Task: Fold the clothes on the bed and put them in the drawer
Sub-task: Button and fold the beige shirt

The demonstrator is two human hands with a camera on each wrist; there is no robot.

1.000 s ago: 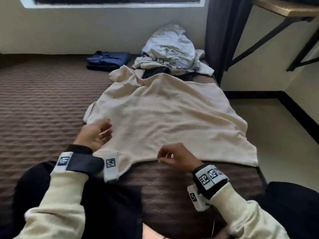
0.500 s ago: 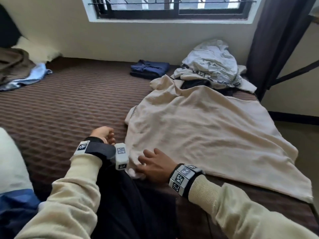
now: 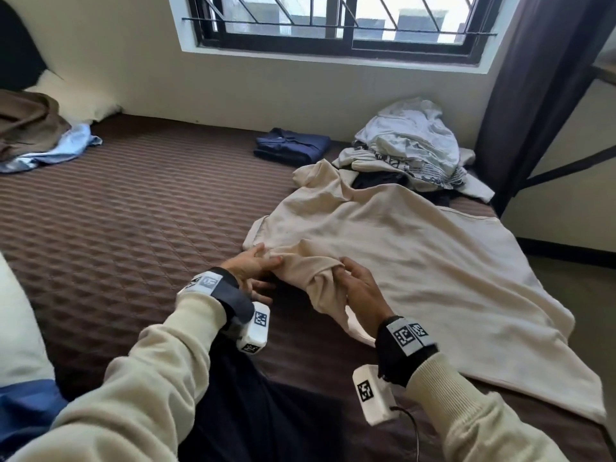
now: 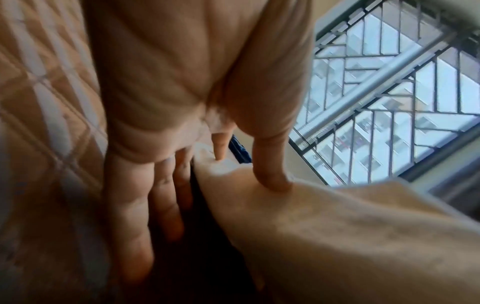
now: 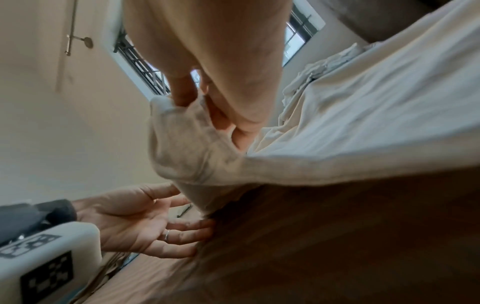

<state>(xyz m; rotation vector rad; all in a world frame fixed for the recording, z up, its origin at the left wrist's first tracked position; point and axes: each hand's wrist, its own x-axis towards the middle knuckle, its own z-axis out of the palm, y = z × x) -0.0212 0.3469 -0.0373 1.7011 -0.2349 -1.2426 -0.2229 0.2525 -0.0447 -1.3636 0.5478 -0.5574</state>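
A cream shirt (image 3: 400, 255) lies spread over the right half of the brown quilted bed (image 3: 133, 211). Its near left part is gathered and raised off the cover. My left hand (image 3: 263, 258) pinches that raised fold between thumb and forefinger, while its other fingers (image 4: 161, 205) stay straight below the cloth. My right hand (image 3: 343, 271) grips the bunched end of the same fold (image 5: 187, 148) and holds it up. The rest of the shirt (image 5: 363, 102) stays flat. No drawer is in view.
A folded navy garment (image 3: 293, 148) lies near the wall. A heap of unfolded pale clothes (image 3: 410, 145) sits beyond the shirt's collar. Brown and light blue cloth (image 3: 33, 135) lies far left. A dark curtain (image 3: 533, 95) hangs at the right; bare floor (image 3: 566, 278) lies past the bed's right edge.
The view has swung left and up. My right hand left the hem, went to the shirt's near left part and lifted it. My left hand has taken hold of the same fold.
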